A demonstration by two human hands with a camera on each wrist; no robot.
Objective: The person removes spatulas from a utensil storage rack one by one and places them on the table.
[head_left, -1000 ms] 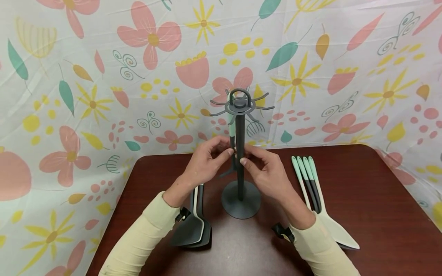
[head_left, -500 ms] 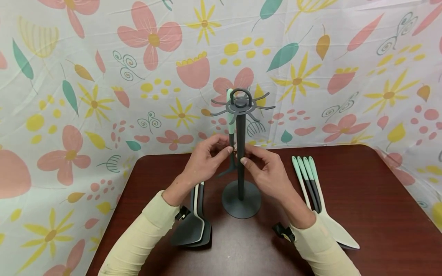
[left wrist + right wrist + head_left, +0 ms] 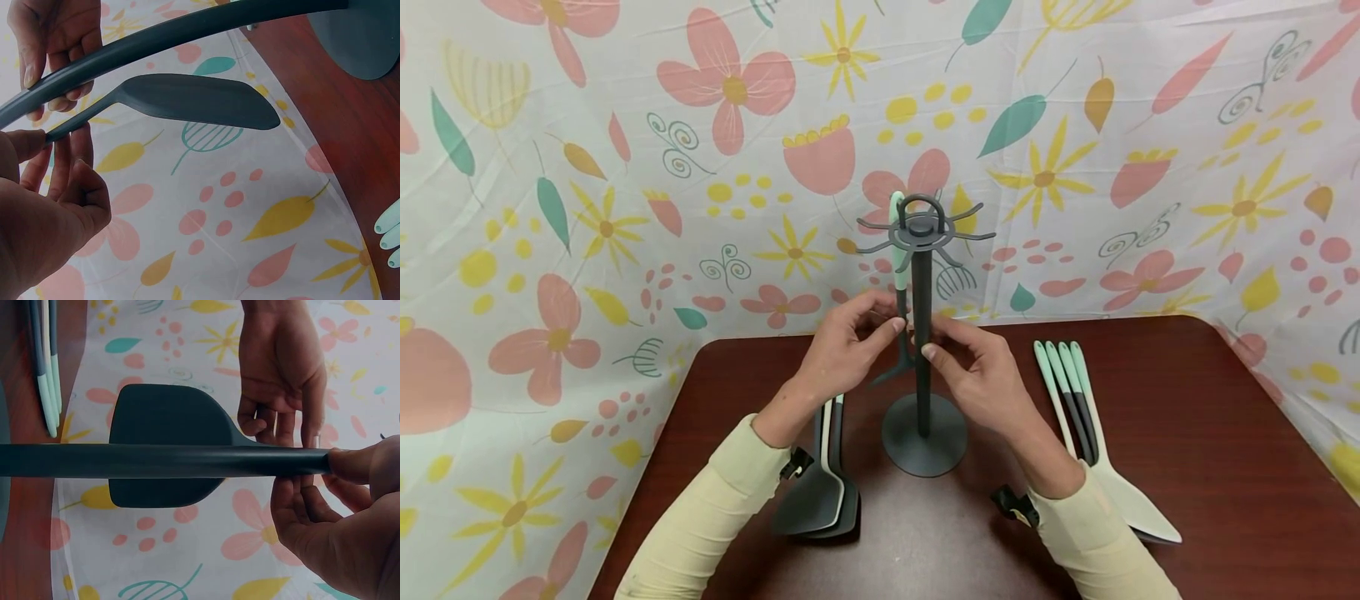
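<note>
A dark utensil stand rises from a round base (image 3: 924, 457), its pole (image 3: 922, 317) topped by a ring of hooks (image 3: 920, 232). Behind and just left of the pole, upright, is a dark spatula (image 3: 899, 258) with a mint handle end; its end overlaps the hooks in the head view. My left hand (image 3: 842, 346) pinches the spatula's shaft between thumb and fingers. The broad flat blade (image 3: 200, 103) points down below that grip. My right hand (image 3: 981, 371) grips the pole, thumb (image 3: 359, 465) in front and fingers behind.
Left of the base lie several stacked utensils (image 3: 812, 504), dark and white. Several more with mint handles (image 3: 1078, 379) lie on the right, a white blade (image 3: 1135, 500) on top. The brown table (image 3: 1217, 417) meets a floral cloth (image 3: 880, 92) behind.
The spatula's mint end has shifted slightly left, showing more clearly beside the stand's top loop, and its blade moved slightly left. Both hands keep their grips in nearly the same place.
</note>
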